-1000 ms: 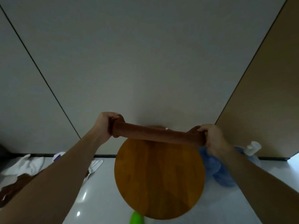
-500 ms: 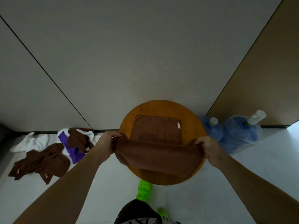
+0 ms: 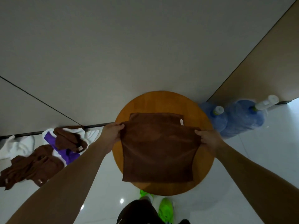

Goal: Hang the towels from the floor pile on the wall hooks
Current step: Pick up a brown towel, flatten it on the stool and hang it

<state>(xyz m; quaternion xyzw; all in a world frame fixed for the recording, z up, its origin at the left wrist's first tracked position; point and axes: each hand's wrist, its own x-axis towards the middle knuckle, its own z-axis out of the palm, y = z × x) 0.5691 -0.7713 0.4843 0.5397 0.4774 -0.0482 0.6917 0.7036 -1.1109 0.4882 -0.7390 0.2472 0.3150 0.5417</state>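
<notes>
We found a brown square towel [image 3: 157,152] held spread above a round wooden table [image 3: 203,152]. The left hand [image 3: 112,135] pinched its upper left corner between curled fingers and thumb; the right hand [image 3: 206,138] gripped its upper right corner in the same manner. The cloth hung down from the two corners, covering the near half of the tabletop from view; whether its lower edge touched the wood we could not tell.

A second brown towel [image 3: 155,117] with a small white label [image 3: 181,122] lay flat on the far part of the table, partly hidden behind the held one.

On the white glossy floor [image 3: 267,151] to the left, against the grey wall [image 3: 129,54], lay a loose pile of brown, white and purple towels [image 3: 48,152]. Two blue plastic water bottles [image 3: 239,120] stood just right of the table. Bright green shoes [image 3: 165,209] showed at the near edge.
</notes>
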